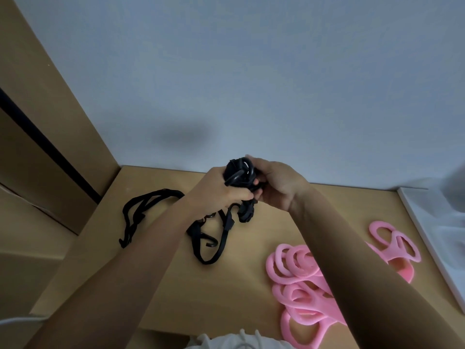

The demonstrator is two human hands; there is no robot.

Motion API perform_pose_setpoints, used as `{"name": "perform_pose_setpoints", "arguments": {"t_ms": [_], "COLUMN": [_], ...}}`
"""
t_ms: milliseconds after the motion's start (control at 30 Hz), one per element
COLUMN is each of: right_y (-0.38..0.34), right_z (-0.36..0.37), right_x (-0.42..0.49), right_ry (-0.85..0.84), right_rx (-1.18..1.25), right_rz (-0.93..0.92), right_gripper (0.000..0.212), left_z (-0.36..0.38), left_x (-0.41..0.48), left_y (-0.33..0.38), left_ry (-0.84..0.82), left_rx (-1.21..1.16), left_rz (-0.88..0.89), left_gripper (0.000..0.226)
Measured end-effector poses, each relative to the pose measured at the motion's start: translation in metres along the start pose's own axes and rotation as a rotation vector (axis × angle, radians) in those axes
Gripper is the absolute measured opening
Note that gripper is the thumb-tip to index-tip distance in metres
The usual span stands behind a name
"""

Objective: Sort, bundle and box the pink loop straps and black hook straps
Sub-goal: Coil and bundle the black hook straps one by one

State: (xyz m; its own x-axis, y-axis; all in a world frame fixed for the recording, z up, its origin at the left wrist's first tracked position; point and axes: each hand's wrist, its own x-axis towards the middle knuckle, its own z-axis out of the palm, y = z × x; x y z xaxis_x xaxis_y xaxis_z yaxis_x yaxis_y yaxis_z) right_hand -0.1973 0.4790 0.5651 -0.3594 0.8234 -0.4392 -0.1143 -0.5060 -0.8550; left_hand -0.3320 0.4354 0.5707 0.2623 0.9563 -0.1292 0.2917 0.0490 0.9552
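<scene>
Both my hands are raised above the far part of the wooden table (251, 238) and hold one bunch of black hook straps (240, 172). My left hand (219, 188) grips the bunch from the left, fingers curled round it. My right hand (276, 183) holds its hook ends from the right. Strap tails hang down from the bunch to the table. More black straps (143, 210) lie loose on the table to the left. A pile of pink loop straps (297, 278) lies at the right front, partly hidden by my right forearm.
Tall cardboard boxes (50, 137) stand along the left side of the table. A white tray or lid (432, 233) sits at the right edge. A pale wall rises behind the table. A white cord (17, 321) shows at the bottom left.
</scene>
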Motion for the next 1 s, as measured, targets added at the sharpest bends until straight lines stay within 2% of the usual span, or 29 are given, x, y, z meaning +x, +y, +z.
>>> {"name": "perform_pose_setpoints", "arguments": {"t_ms": [100,167,267,467,567,700,833,933,1000], "right_y": [0.005,0.007,0.012,0.032,0.033,0.03,0.04,0.043,0.045], "right_z": [-0.002,-0.003,-0.003,-0.009,-0.013,-0.011,-0.008,-0.005,-0.002], "right_x": [-0.003,-0.004,-0.004,-0.01,-0.011,-0.018,-0.02,-0.02,-0.018], "right_ry": [-0.015,0.004,0.049,-0.142,-0.14,-0.171,-0.141,-0.089,0.001], "right_rx": [0.042,-0.017,-0.062,0.228,0.205,0.233,0.284,0.207,0.149], "right_rz": [0.059,0.036,-0.042,-0.086,-0.143,-0.155,-0.174,-0.207,-0.238], "right_gripper": [0.032,0.031,0.029,0.022,0.013,0.018,0.021,0.025,0.024], "left_z": [-0.004,-0.003,0.004,0.006,0.01,0.014,0.011,0.012,0.014], "left_x": [0.003,0.003,0.001,0.003,0.004,0.004,0.003,0.002,0.004], "left_y": [-0.007,-0.011,-0.012,-0.015,-0.016,-0.017,-0.021,-0.019,-0.018], "left_ry": [0.026,0.007,-0.001,0.069,0.064,0.008,0.013,0.037,0.099], "left_rx": [0.106,0.114,0.022,-0.125,-0.185,-0.263,-0.23,-0.237,-0.226], "left_rz": [0.018,0.016,0.006,-0.076,-0.167,-0.159,-0.13,-0.122,-0.117], "left_gripper": [0.022,0.02,0.017,0.035,0.034,0.027,0.029,0.01,0.009]}}
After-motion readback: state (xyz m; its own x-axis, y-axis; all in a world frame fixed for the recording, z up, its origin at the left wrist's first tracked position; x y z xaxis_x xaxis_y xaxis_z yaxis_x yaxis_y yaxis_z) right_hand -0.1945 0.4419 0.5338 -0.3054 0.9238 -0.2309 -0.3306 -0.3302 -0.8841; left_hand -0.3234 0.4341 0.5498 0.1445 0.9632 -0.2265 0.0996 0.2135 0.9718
